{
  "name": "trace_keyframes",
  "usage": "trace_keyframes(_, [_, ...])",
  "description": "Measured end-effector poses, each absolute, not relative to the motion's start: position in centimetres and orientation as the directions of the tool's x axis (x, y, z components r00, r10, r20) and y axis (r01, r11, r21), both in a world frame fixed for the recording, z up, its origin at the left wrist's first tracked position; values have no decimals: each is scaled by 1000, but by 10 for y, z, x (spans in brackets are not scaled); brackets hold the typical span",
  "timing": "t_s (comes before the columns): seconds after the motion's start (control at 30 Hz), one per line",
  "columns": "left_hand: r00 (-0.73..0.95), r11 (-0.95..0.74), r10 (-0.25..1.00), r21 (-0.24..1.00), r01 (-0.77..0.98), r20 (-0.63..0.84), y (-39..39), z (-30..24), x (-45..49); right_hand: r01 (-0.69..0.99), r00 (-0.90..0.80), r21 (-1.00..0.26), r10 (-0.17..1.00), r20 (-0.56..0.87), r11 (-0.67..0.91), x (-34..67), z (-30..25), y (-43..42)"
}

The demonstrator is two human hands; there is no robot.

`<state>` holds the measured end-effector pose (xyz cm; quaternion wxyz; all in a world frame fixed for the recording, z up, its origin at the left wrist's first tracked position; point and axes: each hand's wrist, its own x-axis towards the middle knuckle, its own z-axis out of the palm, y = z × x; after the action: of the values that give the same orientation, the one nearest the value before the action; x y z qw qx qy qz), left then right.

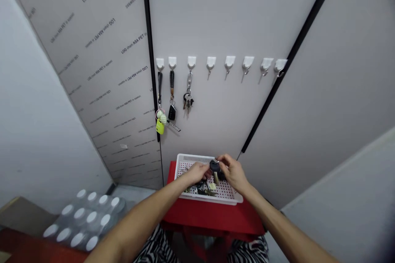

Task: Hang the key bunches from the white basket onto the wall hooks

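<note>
Above a white perforated plastic basket point(212, 201), both my hands are closed on one dark bunch of keys point(215, 167). My left hand point(199, 172) pinches its left side, while my right hand point(232, 171) grips it near the top at a metal ring. A brass-coloured piece point(216, 178) hangs below the bunch. More keys point(202, 190) lie jumbled in the basket under my left hand, partly covered by it. Their exact kinds are too small to make out.
The basket rests on a red stool point(216, 218). On the cabinet panel ahead, several white hooks point(211, 62) form a row. The leftmost three carry key sets: a yellow-green fob point(160, 126), a black car key point(172, 112) and a bunch point(188, 101). Wrapped bottles point(85, 218) stand lower left.
</note>
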<state>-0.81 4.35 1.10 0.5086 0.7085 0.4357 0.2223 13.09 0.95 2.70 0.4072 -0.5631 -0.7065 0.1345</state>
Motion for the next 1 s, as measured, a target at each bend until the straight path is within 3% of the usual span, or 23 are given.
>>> trace_keyframes(0.13, [495,252,842,968,-11,-214,43,20,-5,615,5,-698,884,467,365,121,35,8])
trace_keyframes(0.33, [396,292,902,917,-272,-170,47,31,-4,641,-10,-643,843,538,418,112,46,3])
trace_keyframes(0.5, [326,86,945,976,-198,-18,50,39,-2,587,9,-696,857,515,413,110,48,7])
trace_keyframes(0.63, [351,-102,927,990,-100,131,56,43,-2,474,93,-840,934,344,262,112,56,20])
trace_keyframes(0.8, [395,-139,907,989,-48,146,59,52,-8,376,-5,-913,986,168,157,109,73,29])
trace_keyframes(0.93, [417,-53,906,997,-54,71,60,66,-14,328,10,-917,970,242,225,101,86,34])
trace_keyframes(1.0, [301,-83,950,997,3,78,64,76,-16,329,92,-899,937,336,290,98,97,41])
